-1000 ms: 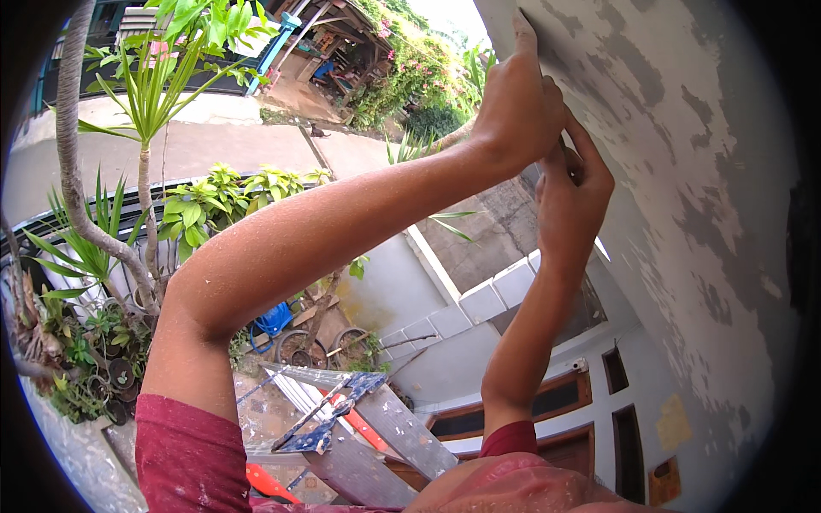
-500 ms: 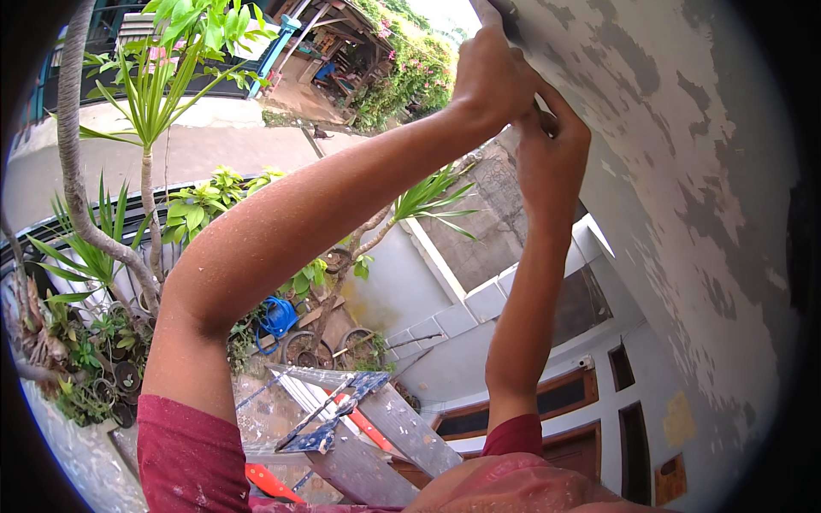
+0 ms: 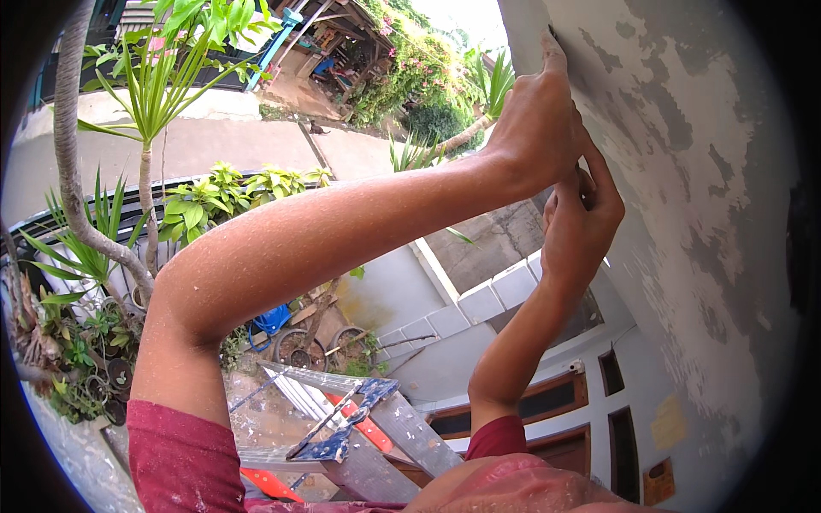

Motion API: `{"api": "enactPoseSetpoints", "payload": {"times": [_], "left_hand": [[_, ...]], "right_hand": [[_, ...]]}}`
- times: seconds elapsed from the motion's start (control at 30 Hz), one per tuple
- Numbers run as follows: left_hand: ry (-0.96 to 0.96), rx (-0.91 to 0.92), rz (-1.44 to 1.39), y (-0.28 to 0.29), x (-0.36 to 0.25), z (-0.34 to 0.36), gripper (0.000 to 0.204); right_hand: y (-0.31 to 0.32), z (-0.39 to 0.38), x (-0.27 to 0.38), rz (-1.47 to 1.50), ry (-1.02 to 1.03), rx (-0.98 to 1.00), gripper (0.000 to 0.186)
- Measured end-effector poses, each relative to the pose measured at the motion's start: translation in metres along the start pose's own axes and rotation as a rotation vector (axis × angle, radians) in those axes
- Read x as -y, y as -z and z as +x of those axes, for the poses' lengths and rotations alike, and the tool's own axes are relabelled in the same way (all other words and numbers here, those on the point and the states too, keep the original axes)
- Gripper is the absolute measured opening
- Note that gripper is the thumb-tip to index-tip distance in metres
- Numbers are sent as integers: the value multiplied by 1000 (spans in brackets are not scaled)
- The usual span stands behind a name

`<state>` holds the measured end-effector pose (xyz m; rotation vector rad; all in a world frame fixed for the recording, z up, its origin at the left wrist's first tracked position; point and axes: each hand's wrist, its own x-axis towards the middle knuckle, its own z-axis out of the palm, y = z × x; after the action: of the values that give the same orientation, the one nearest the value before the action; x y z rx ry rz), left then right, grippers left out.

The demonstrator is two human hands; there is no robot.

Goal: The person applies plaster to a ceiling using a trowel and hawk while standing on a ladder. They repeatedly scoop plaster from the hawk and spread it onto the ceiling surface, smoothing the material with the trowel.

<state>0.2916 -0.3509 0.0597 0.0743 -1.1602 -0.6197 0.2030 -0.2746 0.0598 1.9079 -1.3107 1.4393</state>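
Observation:
My left hand (image 3: pixel 539 128) is raised high against the patchy grey and white wall (image 3: pixel 676 179) on the right, its index finger pointing up along the surface and its other fingers curled. Directly below it, my right hand (image 3: pixel 577 227) reaches up with curled fingers, its fingertips close to or touching the left hand. Both are closed around or pressed on something at the wall that their backs and fingers hide; I cannot make it out.
A paint-spattered folding ladder (image 3: pixel 393 427) stands below me. Plants (image 3: pixel 141 94), pots (image 3: pixel 299 349) and a blue plastic item (image 3: pixel 274 316) lie to the left, with a paved lane (image 3: pixel 197 141) beyond. A house front with a wooden door (image 3: pixel 560 449) is lower right.
Both hands rose up and left half a second ago; they have since come down and right along the wall, ending a little lower and further right than one second ago.

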Motion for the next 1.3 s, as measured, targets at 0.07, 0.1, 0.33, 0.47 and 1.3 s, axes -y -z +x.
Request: {"api": "enactPoseSetpoints", "payload": {"times": [0.07, 0.1, 0.33, 0.47, 1.3], "left_hand": [[12, 9, 4, -3, 0, 2, 82], [27, 4, -3, -3, 1, 3, 82], [55, 29, 65, -17, -5, 0, 85], [19, -8, 67, -20, -2, -3, 87], [-18, -167, 359, -16, 5, 17, 21]], "right_hand": [[2, -1, -1, -20, -3, -24, 40], [6, -3, -1, -26, -11, -26, 40], [23, 0, -8, -27, -45, -19, 37], [23, -2, -13, -5, 22, 13, 37], [24, 2, 9, -36, -36, 71, 33]]}}
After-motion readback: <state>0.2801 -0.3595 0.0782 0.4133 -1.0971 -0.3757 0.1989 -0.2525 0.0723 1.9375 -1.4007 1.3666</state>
